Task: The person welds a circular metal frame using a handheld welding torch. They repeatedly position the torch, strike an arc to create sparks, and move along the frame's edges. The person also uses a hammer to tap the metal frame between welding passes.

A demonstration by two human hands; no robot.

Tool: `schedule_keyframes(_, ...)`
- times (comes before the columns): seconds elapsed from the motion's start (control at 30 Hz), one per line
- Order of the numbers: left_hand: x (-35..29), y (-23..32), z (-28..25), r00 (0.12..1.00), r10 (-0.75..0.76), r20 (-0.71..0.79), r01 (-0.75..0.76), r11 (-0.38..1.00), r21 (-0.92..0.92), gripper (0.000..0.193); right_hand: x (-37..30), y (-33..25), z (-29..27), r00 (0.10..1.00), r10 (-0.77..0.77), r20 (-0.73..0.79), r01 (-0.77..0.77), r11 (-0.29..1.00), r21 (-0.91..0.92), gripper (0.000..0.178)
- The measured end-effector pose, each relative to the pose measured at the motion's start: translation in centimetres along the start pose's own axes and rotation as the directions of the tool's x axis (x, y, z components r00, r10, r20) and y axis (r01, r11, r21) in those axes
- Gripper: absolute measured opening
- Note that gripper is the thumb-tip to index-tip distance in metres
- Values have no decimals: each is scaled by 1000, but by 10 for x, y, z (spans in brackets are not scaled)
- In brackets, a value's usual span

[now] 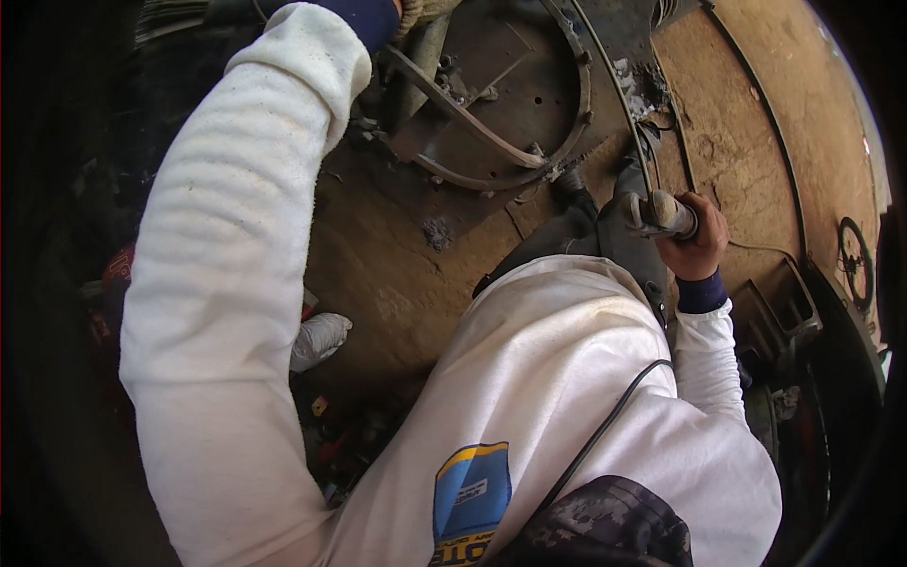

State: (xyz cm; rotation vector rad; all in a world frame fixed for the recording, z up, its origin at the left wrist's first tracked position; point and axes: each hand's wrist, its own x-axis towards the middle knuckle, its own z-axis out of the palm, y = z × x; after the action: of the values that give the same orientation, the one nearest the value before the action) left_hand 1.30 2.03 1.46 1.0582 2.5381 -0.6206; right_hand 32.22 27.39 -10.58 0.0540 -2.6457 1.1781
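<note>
My left arm reaches far up the view. Its hand (412,13), in a tan work glove, is mostly cut off by the top edge, so its fingers do not show. Just below that glove are a grey pipe (422,68) and a curved steel bar (465,118) lying across a rusty steel ring (578,113). On the right, beside my leg, my bare right hand (697,238) is closed round a stubby grey cylinder (659,215) with a knobby, rounded end. A thin cable or rod (612,71) runs from near the cylinder to the top edge.
A dark steel plate (491,57) with holes lies under the ring. Hoses (770,123) cross the brown floor (723,113) at right. A steel channel piece (798,298) and a wheel (854,265) are at far right. A grey-wrapped shoe (321,340) shows left of centre.
</note>
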Motion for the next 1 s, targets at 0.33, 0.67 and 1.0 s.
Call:
schedule_keyframes(0.33,-4,4,-3,996,-77,46,80,995,-58,30,1,-2,-3,1000,-26,4,26,1000,-17,43)
schedule_keyframes(0.67,-7,7,-8,992,-117,47,121,989,-80,31,4,-8,-5,999,-43,11,43,999,4,44)
schedule_keyframes(1.0,-9,10,-15,993,-105,49,109,992,-71,30,5,-10,-3,999,-39,15,38,999,9,43)
